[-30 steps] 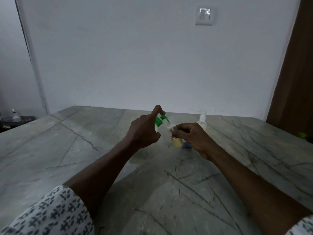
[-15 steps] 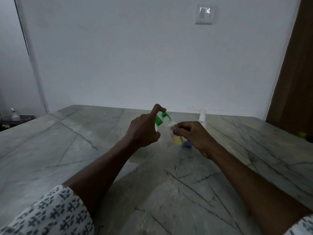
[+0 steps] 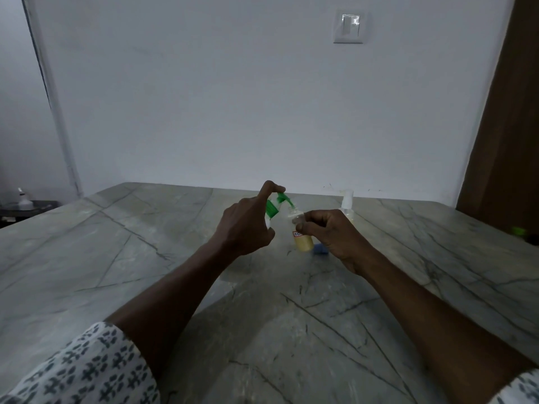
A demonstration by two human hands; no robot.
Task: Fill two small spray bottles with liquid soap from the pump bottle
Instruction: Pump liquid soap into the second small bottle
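Observation:
My left hand (image 3: pixel 246 225) grips the pump bottle (image 3: pixel 272 209), tilted to the right, with the index finger on top of its green pump head. The green spout points down at the open mouth of a small clear spray bottle (image 3: pixel 302 239), which holds yellowish liquid in its lower part and carries a small label. My right hand (image 3: pixel 335 234) holds this small bottle near its neck, above the table. A second small spray bottle (image 3: pixel 347 207) with its white sprayer on stands behind my right hand. Most of the pump bottle's body is hidden by my left hand.
A small blue object (image 3: pixel 320 250) lies on the marble table (image 3: pixel 145 272) under my right hand. A white wall with a switch (image 3: pixel 349 26) is behind. A brown door (image 3: pixel 510 126) is at right, a green item (image 3: pixel 518 231) beside it, and a dark shelf (image 3: pixel 26 207) at far left.
Both hands have stayed almost in place with the two bottles. The green pump head has tipped slightly closer to the small bottle's mouth.

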